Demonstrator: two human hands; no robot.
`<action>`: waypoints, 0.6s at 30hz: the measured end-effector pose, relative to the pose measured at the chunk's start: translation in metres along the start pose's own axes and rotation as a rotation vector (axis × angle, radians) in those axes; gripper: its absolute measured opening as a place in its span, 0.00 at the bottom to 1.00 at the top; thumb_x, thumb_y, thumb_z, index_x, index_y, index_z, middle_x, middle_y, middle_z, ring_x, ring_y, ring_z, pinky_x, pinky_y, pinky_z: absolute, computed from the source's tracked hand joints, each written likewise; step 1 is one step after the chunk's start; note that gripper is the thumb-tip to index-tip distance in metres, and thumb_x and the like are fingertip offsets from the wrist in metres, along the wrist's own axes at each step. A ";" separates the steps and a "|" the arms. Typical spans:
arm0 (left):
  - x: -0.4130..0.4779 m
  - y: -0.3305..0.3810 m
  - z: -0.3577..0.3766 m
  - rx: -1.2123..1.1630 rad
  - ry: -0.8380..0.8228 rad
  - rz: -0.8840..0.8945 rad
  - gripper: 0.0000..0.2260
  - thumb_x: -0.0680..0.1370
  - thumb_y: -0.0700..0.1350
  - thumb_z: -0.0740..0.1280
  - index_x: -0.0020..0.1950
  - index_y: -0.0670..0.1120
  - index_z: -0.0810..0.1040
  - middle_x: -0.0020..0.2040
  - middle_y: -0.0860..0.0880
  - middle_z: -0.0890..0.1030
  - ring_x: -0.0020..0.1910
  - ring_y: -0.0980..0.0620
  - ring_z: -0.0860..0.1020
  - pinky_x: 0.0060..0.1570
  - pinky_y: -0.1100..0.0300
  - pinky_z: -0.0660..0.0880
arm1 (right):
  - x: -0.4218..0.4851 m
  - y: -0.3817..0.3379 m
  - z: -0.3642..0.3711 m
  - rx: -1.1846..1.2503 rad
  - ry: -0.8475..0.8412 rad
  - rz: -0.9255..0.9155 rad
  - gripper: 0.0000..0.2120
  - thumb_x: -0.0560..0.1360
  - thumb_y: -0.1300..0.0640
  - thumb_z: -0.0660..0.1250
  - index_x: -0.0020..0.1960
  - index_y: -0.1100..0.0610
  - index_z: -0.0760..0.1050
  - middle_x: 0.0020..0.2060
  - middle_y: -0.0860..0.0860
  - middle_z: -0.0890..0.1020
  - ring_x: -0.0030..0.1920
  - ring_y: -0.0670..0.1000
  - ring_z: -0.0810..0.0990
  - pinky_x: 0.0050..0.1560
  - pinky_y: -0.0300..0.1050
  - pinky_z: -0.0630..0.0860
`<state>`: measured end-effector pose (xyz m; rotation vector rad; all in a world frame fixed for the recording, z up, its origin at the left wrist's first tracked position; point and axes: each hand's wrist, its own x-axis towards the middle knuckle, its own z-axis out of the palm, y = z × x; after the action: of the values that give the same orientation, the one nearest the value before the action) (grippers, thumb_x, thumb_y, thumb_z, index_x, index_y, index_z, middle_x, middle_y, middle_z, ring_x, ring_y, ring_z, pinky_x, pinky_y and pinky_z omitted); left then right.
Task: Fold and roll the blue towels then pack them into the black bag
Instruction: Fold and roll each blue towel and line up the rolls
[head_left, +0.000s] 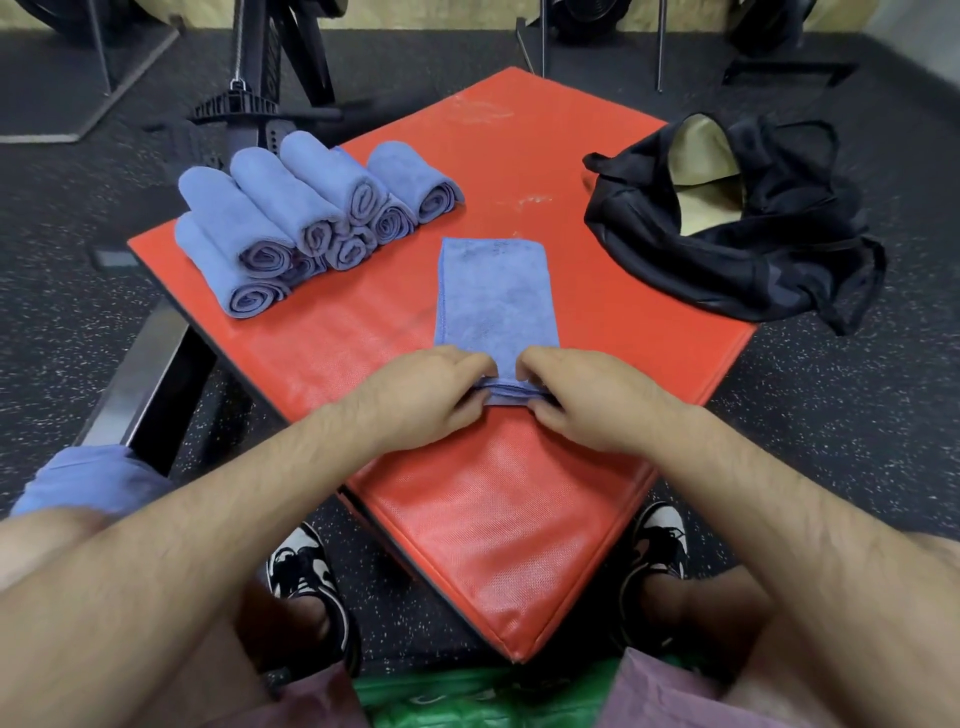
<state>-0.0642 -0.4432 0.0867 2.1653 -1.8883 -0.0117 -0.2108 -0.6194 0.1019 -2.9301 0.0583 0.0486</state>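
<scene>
A folded blue towel (493, 296) lies as a long strip in the middle of the red padded box (498, 519). My left hand (431, 395) and my right hand (576, 400) pinch its near end, which is curled over into the start of a roll. Several rolled blue towels (301, 218) are stacked in a pile at the left back of the box. The black bag (753, 260) lies open at the right back corner, showing a tan lining. More blue towel cloth (88, 478) rests over my left knee.
The red box stands on dark speckled rubber floor. Black gym equipment frames (270, 78) stand behind it. A metal bar (150, 384) runs along the left side. My two shoes (306, 571) are under the near corner, and green material (467, 696) lies at the bottom edge.
</scene>
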 end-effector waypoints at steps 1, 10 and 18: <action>0.000 0.000 0.000 0.019 -0.021 0.010 0.15 0.77 0.54 0.66 0.56 0.45 0.74 0.47 0.47 0.79 0.48 0.45 0.77 0.44 0.55 0.70 | 0.000 0.001 -0.001 0.009 0.013 0.010 0.06 0.78 0.53 0.63 0.54 0.51 0.68 0.46 0.46 0.77 0.47 0.54 0.78 0.43 0.49 0.69; -0.006 -0.017 -0.017 -0.200 -0.088 -0.102 0.06 0.75 0.47 0.64 0.50 0.47 0.72 0.42 0.52 0.76 0.39 0.50 0.74 0.42 0.51 0.73 | 0.003 0.010 -0.005 0.108 -0.024 0.061 0.07 0.79 0.56 0.63 0.57 0.52 0.75 0.51 0.49 0.82 0.51 0.53 0.79 0.49 0.48 0.72; -0.006 -0.039 0.010 -0.240 0.078 -0.212 0.07 0.76 0.38 0.71 0.53 0.45 0.83 0.49 0.50 0.73 0.50 0.52 0.71 0.53 0.61 0.66 | 0.012 0.027 0.010 0.079 0.071 0.046 0.11 0.79 0.57 0.65 0.59 0.52 0.81 0.53 0.50 0.77 0.55 0.55 0.75 0.59 0.53 0.73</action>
<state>-0.0287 -0.4351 0.0683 2.1541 -1.5225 -0.1822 -0.2005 -0.6441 0.0864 -2.8510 0.1356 -0.0490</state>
